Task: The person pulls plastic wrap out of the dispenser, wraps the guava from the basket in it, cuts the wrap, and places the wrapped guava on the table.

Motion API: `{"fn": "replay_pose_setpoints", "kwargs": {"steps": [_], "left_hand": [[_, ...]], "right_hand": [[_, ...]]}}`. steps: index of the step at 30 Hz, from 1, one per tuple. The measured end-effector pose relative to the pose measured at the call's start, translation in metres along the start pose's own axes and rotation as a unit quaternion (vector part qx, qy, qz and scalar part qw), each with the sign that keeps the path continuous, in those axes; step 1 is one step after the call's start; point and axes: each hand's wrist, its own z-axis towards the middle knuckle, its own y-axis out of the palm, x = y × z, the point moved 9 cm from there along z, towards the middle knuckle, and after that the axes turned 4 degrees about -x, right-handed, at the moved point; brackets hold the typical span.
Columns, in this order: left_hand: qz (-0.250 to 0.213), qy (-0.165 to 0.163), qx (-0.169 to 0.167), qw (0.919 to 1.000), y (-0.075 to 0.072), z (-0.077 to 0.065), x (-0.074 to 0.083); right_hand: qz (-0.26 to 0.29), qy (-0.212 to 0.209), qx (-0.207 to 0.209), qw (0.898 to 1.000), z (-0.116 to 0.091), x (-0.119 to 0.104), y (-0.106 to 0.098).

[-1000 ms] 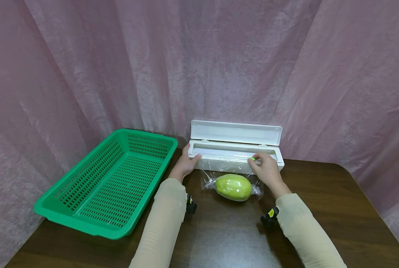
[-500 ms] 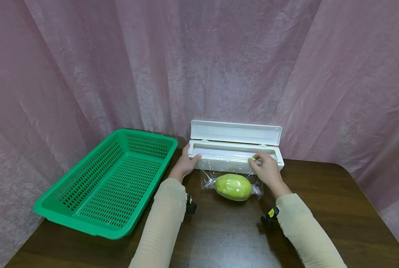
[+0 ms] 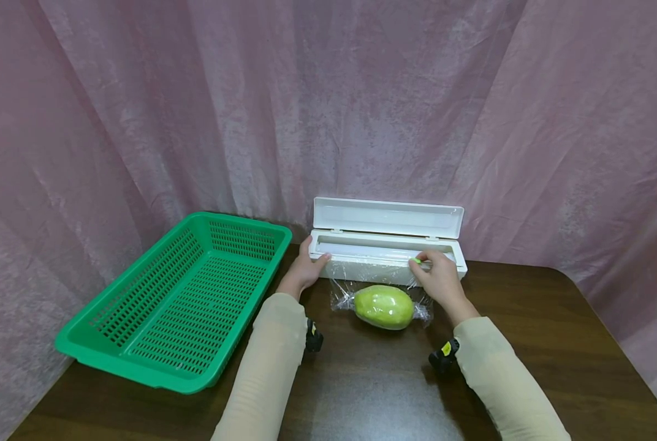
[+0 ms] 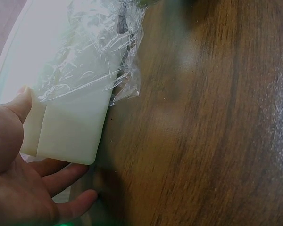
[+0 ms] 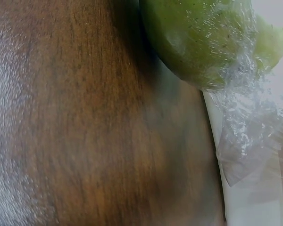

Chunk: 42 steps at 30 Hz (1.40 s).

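Note:
A white cling film dispenser (image 3: 372, 271) stands with its lid (image 3: 386, 219) raised, a roll lying inside. My left hand (image 3: 303, 271) grips its left end; in the left wrist view the thumb (image 4: 21, 104) presses on the box, with fingers around the end. My right hand (image 3: 442, 282) pinches a small green slider (image 3: 417, 261) along the dispenser's front edge, right of the middle. In front lies an oblong green fruit (image 3: 385, 307) wrapped in cling film (image 5: 247, 127), bunched at both ends. The film reaches up over the dispenser's front. In the right wrist view the fingers are mostly out of sight.
To the left sits a large green plastic basket (image 3: 284, 236) with slotted walls. Everything rests on a dark brown wooden table (image 3: 372, 392). Behind it hangs a pink curtain (image 3: 383, 98).

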Motion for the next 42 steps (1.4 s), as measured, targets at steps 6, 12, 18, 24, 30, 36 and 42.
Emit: {"fn": "replay_pose_setpoints", "kwargs": {"steps": [6,12,18,24,30,36,42], "left_hand": [[-0.005,0.001,-0.001,1.0000,-0.0004,-0.0004,0.0006],[-0.009,-0.001,0.000,1.0000,0.0005,-0.0005,-0.0002],[-0.013,-0.002,0.000,0.9999,0.0011,0.0008,-0.0010],[-0.008,-0.002,0.002,1.0000,0.0012,0.0002,-0.0014],[-0.007,-0.003,0.007,1.0000,0.0004,-0.0001,-0.0017],[-0.005,-0.004,0.005,1.0000,0.0006,-0.0014,-0.0013],[-0.002,0.000,0.003,1.0000,0.0000,-0.0015,0.0009]], "right_hand": [[0.000,0.003,-0.008,1.000,0.0005,0.0000,-0.0001],[0.003,0.002,-0.010,1.000,0.0000,0.0007,-0.0010],[-0.001,-0.005,-0.003,1.000,0.0010,0.0016,-0.0025],[-0.009,-0.007,-0.008,1.000,0.0007,0.0031,-0.0040],[-0.009,0.002,-0.022,1.000,0.0005,0.0060,-0.0037],[-0.010,0.009,-0.024,1.000,0.0014,0.0095,-0.0033],[-0.015,-0.010,-0.007,1.000,0.0029,0.0075,-0.0063]]}}
